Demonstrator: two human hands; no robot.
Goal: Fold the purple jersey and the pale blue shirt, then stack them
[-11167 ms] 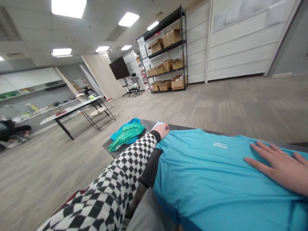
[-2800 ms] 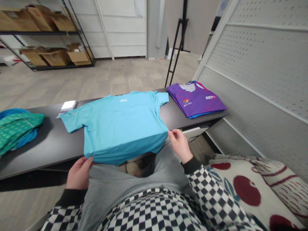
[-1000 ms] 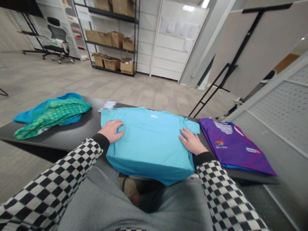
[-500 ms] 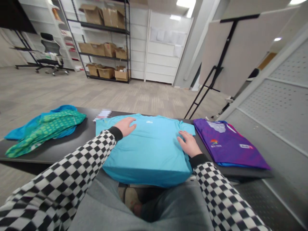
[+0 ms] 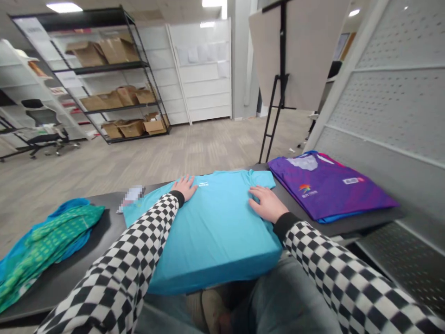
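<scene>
A light-blue T-shirt point(image 5: 212, 222) with a small white logo near its collar is spread over the black table, its hem hanging over the front edge. My left hand point(image 5: 185, 187) lies on the upper left of the shirt, fingers spread and palm down. On the right part, close to the sleeve, my right hand point(image 5: 267, 203) rests with its fingers stretched out. Neither hand grasps the fabric. The shirt looks mostly smooth, with light creases and a bunched right sleeve.
Folded purple shirts point(image 5: 330, 185) lie to the right on the table point(image 5: 114, 218). A crumpled green and blue garment point(image 5: 52, 241) is at the left. A pixelated packet point(image 5: 131, 197) sits by the shirt's left sleeve. A perforated panel point(image 5: 392, 102) borders the right side.
The view has turned to the right and tilted. My left hand has spread its fingers and lies nearer the collar logo; my right hand stays at the shirt's right side.
</scene>
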